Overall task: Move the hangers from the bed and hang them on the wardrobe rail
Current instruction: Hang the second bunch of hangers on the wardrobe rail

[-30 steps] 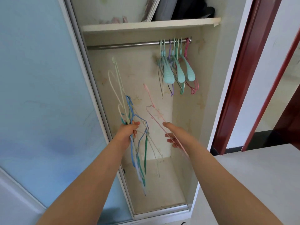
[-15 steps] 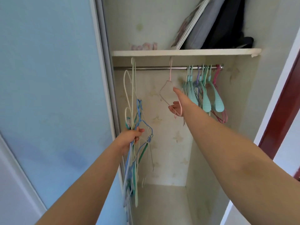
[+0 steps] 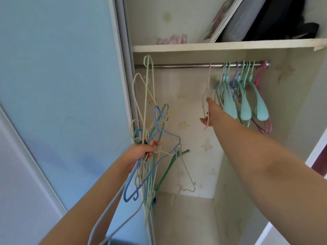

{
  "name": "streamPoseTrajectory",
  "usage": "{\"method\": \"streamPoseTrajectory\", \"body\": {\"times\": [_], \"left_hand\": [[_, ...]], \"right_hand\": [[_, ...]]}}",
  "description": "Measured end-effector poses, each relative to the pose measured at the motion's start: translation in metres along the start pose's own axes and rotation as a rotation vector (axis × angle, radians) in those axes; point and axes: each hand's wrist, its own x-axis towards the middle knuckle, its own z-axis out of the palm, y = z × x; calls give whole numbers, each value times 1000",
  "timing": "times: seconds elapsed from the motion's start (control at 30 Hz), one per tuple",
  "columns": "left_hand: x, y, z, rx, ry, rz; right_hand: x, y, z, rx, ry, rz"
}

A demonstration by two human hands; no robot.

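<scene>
Right hand (image 3: pixel 210 110) reaches up, grip pinching the pink hanger (image 3: pixel 207 96) now hooked on the rail (image 3: pixel 185 65) (hook was below it a second ago); left hand (image 3: pixel 141 151) clutches the hanger bundle (image 3: pixel 152 138).

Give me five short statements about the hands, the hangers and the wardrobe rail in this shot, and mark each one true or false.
1. The left hand grips a bundle of hangers. True.
2. The wardrobe rail is bare. False: a cluster of teal, purple and pink hangers hangs at its right end.
3. The pale pink hanger is hooked over the rail. True.
4. The right hand reaches up to the shelf. False: it is at the pale pink hanger, below the rail.
5. The pale pink hanger hangs to the right of the cluster. False: it hangs to its left.
</scene>
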Motion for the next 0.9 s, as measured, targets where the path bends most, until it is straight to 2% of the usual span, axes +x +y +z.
{"method": "streamPoseTrajectory", "body": {"times": [0.13, 0.23, 0.3, 0.43, 0.63, 0.73, 0.9], "left_hand": [[-13, 3, 1, 17, -57, -16], [-29, 1, -1, 57, -111, -10], [-41, 0, -3, 83, -162, 0], [-68, 3, -7, 72, -203, 30], [-118, 10, -17, -81, -252, 62], [-143, 13, -27, -173, -234, 48], [-178, 15, -47, -198, -254, 54]], "right_hand": [[-1, 34, -18, -5, -16, 78], [-11, 87, -38, -12, 47, 181], [-27, 136, -52, -125, 51, 263], [-68, 223, -66, -462, -91, 372], [-107, 285, -52, -604, -24, 232], [-122, 295, -47, -531, -28, 208], [-144, 307, -34, -432, -30, 82]]}}
